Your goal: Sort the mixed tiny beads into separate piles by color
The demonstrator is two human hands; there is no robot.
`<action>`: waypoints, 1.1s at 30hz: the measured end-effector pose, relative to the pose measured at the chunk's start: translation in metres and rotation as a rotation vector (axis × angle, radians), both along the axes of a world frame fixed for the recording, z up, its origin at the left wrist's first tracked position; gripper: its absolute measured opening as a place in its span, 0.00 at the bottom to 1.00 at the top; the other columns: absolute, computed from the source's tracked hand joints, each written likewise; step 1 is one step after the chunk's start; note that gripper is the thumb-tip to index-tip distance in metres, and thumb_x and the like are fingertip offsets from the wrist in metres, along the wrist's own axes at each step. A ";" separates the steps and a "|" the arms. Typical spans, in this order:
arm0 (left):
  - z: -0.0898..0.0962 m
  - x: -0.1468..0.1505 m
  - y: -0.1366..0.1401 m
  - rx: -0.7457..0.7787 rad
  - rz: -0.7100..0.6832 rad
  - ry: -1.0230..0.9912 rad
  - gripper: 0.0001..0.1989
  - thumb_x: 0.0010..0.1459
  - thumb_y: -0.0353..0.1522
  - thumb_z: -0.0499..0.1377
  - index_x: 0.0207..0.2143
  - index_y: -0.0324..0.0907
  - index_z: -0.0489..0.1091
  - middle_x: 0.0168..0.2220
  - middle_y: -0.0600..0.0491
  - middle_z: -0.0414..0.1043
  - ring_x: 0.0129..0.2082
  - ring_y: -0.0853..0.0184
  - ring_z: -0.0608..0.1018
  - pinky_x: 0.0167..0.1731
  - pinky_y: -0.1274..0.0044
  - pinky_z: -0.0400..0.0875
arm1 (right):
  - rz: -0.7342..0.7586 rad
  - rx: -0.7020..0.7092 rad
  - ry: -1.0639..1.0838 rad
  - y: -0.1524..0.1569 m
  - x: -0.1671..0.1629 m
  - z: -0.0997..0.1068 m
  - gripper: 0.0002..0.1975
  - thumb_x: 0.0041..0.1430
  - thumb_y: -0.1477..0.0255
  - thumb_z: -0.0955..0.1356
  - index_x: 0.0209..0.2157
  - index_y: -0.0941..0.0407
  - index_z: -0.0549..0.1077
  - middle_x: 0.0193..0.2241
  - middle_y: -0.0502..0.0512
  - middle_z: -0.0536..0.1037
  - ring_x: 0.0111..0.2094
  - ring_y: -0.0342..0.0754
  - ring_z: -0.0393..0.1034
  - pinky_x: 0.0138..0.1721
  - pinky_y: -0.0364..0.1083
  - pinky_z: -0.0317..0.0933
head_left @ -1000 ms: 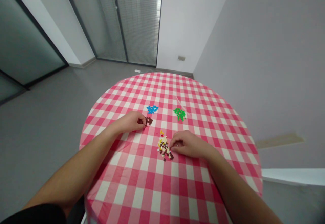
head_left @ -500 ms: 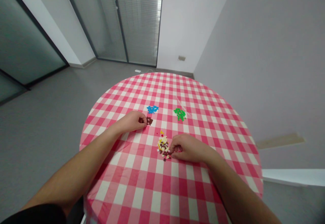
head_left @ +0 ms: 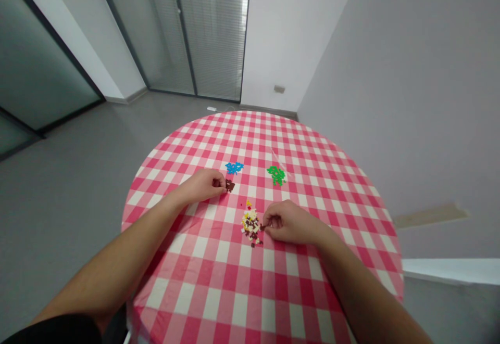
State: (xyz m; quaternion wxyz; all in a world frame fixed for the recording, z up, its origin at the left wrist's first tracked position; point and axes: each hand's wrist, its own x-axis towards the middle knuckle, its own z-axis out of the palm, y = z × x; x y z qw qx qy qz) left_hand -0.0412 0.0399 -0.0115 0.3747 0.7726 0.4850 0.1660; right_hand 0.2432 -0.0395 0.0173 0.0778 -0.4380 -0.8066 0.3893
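Far left: a frosted glass panel point(head_left: 42, 63) stands beyond the grey floor point(head_left: 89, 172). The left forearm, with a black sleeve point(head_left: 54, 329), extends over the round, red-and-white checked tabletop point(head_left: 234, 302). The left hand point(head_left: 205, 185) is positioned at the near-left edge of the brown pile point(head_left: 231, 186); thumb and forefinger are curled close together at the pieces. Whether this grip contains a piece cannot be determined. The blue pile point(head_left: 234, 167) is located just beyond the brown pile.

Center: the mixed pile point(head_left: 250, 224), composed of cream, brown and yellow pieces, lies nearer the wearer. A yellow piece point(head_left: 249, 203) and a red piece point(head_left: 249, 207) are at its far end. To its right, the grip of the right hand point(head_left: 287, 223) is closed on a small brown piece point(head_left: 263, 227). The green pile point(head_left: 276, 175) is located beyond this hand, apart from it.

Far right: a plain wall point(head_left: 422, 94).
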 end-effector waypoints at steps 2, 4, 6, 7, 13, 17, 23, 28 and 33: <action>0.002 0.001 -0.002 0.011 -0.009 -0.021 0.05 0.54 0.32 0.59 0.30 0.43 0.75 0.34 0.51 0.78 0.33 0.66 0.77 0.33 0.75 0.69 | -0.033 -0.016 0.052 0.001 0.002 -0.002 0.11 0.46 0.82 0.67 0.31 0.58 0.79 0.27 0.53 0.80 0.27 0.44 0.72 0.28 0.41 0.63; 0.005 0.004 -0.005 0.028 -0.029 -0.045 0.05 0.54 0.32 0.59 0.30 0.42 0.75 0.34 0.51 0.78 0.32 0.66 0.77 0.32 0.75 0.68 | -0.078 -0.030 0.118 0.002 0.003 -0.005 0.10 0.47 0.81 0.68 0.31 0.58 0.79 0.28 0.53 0.81 0.28 0.45 0.74 0.29 0.41 0.66; 0.008 0.011 -0.011 0.054 -0.090 -0.073 0.06 0.56 0.33 0.60 0.30 0.42 0.75 0.32 0.51 0.77 0.30 0.67 0.76 0.31 0.75 0.67 | -0.126 -0.026 0.177 0.003 0.002 -0.008 0.08 0.48 0.79 0.69 0.32 0.57 0.78 0.28 0.54 0.81 0.28 0.45 0.75 0.30 0.42 0.67; 0.009 0.016 -0.015 0.073 -0.143 -0.092 0.06 0.57 0.33 0.60 0.30 0.42 0.76 0.31 0.51 0.77 0.29 0.68 0.75 0.31 0.75 0.67 | -0.145 -0.019 0.199 0.003 0.001 -0.009 0.08 0.48 0.78 0.69 0.32 0.57 0.78 0.28 0.54 0.81 0.28 0.45 0.75 0.30 0.42 0.68; 0.016 0.049 -0.042 0.231 -0.384 -0.196 0.06 0.61 0.35 0.61 0.36 0.44 0.77 0.35 0.50 0.78 0.37 0.64 0.76 0.42 0.71 0.68 | -0.172 0.108 0.293 0.003 -0.001 -0.017 0.05 0.52 0.75 0.69 0.32 0.56 0.77 0.27 0.52 0.79 0.26 0.43 0.73 0.29 0.41 0.67; 0.013 0.057 -0.047 0.277 -0.356 -0.204 0.05 0.61 0.34 0.62 0.36 0.43 0.77 0.34 0.51 0.77 0.37 0.65 0.76 0.42 0.72 0.68 | -0.187 0.172 0.312 0.004 -0.001 -0.021 0.03 0.52 0.75 0.69 0.31 0.56 0.77 0.27 0.52 0.79 0.27 0.43 0.73 0.30 0.41 0.67; 0.011 0.056 -0.046 0.323 -0.331 -0.232 0.05 0.60 0.33 0.62 0.35 0.42 0.77 0.34 0.50 0.77 0.37 0.66 0.76 0.41 0.72 0.68 | -0.187 0.173 0.276 0.003 -0.005 -0.020 0.03 0.52 0.75 0.69 0.31 0.56 0.76 0.26 0.51 0.79 0.26 0.43 0.72 0.29 0.41 0.65; 0.012 0.056 -0.046 0.305 -0.336 -0.218 0.04 0.59 0.32 0.62 0.34 0.43 0.77 0.34 0.51 0.77 0.37 0.65 0.76 0.42 0.72 0.69 | -0.182 0.196 0.274 0.002 -0.008 -0.018 0.03 0.53 0.74 0.69 0.31 0.56 0.77 0.26 0.51 0.79 0.26 0.43 0.72 0.29 0.42 0.64; 0.009 0.057 -0.044 0.310 -0.319 -0.214 0.04 0.58 0.32 0.62 0.33 0.43 0.77 0.33 0.51 0.77 0.36 0.65 0.76 0.40 0.72 0.68 | -0.203 0.264 0.302 0.001 -0.012 -0.020 0.03 0.54 0.74 0.69 0.30 0.55 0.76 0.27 0.52 0.79 0.27 0.43 0.72 0.31 0.42 0.65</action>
